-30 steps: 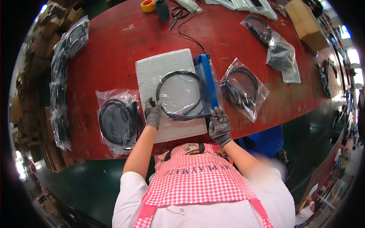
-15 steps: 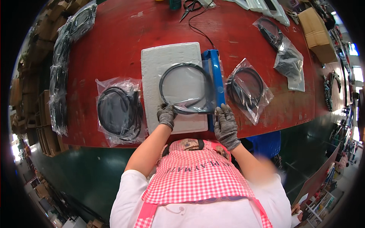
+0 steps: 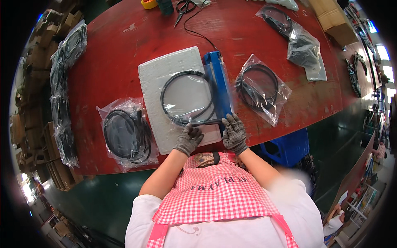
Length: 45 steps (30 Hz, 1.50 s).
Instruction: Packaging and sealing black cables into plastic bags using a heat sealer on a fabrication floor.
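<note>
A clear plastic bag with a coiled black cable (image 3: pixel 163 99) in it lies on a white foam board (image 3: pixel 154 74). The bag's right side reaches over a long blue bag sealer (image 3: pixel 220 84). My left hand (image 3: pixel 189 139), in a grey glove, rests at the near edge of the bag with its fingers apart, the tips touching by the coil. My right hand (image 3: pixel 235 134), gloved too, lies at the sealer's near end with its fingers stretched out beside the bag's near right corner. Whether its thumb presses on the bag is hidden.
Bagged cables lie left (image 3: pixel 126 134) and right (image 3: pixel 258 87) of the board. More bags line the left table edge (image 3: pixel 62 103) and the far right (image 3: pixel 304 53). Scissors (image 3: pixel 182 12), yellow tape (image 3: pixel 149 4) and a carton (image 3: pixel 333 20) are at the back. A blue stool (image 3: pixel 287 146) stands below the table.
My left hand has slid right along the bag's near edge, and its fingers have loosened. My right hand stays by the sealer. The whole view has shifted and tilted slightly.
</note>
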Tool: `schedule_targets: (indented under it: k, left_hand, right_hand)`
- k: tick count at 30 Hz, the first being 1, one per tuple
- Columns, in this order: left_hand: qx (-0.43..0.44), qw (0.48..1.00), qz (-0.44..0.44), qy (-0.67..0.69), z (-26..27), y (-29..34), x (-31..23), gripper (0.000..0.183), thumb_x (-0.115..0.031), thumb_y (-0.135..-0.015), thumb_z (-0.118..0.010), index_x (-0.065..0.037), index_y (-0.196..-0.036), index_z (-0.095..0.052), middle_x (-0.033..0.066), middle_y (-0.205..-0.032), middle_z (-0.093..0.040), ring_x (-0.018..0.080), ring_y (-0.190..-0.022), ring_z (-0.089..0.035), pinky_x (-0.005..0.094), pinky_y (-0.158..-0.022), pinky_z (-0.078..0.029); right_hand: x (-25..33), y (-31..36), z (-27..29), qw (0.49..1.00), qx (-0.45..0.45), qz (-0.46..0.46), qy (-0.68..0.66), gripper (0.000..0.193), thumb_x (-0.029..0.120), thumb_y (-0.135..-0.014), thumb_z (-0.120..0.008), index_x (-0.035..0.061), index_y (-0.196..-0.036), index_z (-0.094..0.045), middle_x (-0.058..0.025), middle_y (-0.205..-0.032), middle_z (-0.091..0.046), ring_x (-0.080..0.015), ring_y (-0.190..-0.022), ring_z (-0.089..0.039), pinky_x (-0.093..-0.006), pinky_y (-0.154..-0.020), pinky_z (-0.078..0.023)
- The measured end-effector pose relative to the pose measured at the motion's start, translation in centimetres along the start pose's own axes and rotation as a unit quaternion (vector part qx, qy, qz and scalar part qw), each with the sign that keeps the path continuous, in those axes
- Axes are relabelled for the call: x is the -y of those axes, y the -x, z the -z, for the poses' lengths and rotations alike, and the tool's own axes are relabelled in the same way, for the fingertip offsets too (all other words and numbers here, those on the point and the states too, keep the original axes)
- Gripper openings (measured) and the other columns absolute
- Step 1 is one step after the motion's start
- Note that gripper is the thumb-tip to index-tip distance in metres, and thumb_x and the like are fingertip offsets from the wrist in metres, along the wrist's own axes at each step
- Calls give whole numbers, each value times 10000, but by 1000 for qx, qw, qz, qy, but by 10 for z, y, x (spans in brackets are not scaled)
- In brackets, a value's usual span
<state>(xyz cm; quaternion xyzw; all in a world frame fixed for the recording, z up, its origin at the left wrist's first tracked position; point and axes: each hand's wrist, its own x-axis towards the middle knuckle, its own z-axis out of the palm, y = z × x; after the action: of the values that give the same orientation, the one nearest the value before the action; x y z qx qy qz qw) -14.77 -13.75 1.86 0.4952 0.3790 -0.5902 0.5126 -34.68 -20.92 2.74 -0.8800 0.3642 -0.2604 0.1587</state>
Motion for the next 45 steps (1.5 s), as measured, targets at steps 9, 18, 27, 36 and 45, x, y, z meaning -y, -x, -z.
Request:
schedule_targets:
  k: [9, 18, 27, 36, 45]
  left_hand:
    - [-4, 1000, 13, 17, -32, -31, 20, 160, -258, -815, -582, -107, -857, -548, 135, -849, -591, 303, -853, -548, 501, -823, -455]
    - [-51, 998, 42, 21, -58, -29, 18, 146, -306, -822, -574, -161, -810, -559, 58, -798, -593, 233, -789, -552, 414, -742, -471]
    - [22, 999, 13, 45, -43, -60, 25, 154, -295, -814, -572, -175, -718, -560, -18, -601, -554, 153, -517, -517, 320, -491, -460]
    - [32, 977, -212, -10, 3, -10, -43, 142, -309, -730, -604, -192, -759, -529, -19, -630, -460, 126, -524, -449, 295, -476, -407]
    - [-26, 907, -363, -214, 42, 25, -148, 252, -109, -732, -659, -12, -917, -518, 51, -715, -576, 144, -580, -551, 258, -503, -448]
  right_hand:
    - [5, 0, 1, 1000, -29, -3, -5, 377, 97, -704, -528, 87, -1078, -576, -138, -1192, -500, -343, -1112, -455, -434, -924, -364]
    - [6, 1, 2, 999, -39, 5, 13, 354, 96, -711, -536, 83, -1061, -583, -138, -1178, -510, -336, -1094, -469, -427, -925, -366]
    - [24, -16, 27, 944, 20, -172, -279, 529, 34, -725, -527, 30, -1240, -408, -116, -1277, -413, -212, -1184, -389, -321, -969, -328]
    - [-75, -32, 84, 572, -23, -590, -570, 394, 175, -780, -543, 72, -1152, -466, -72, -1086, -506, -156, -996, -464, -286, -819, -384]
    - [-196, 57, 82, 633, -27, -696, -338, 323, 255, -785, -553, 77, -1048, -492, -42, -967, -497, -134, -860, -452, -263, -711, -365]
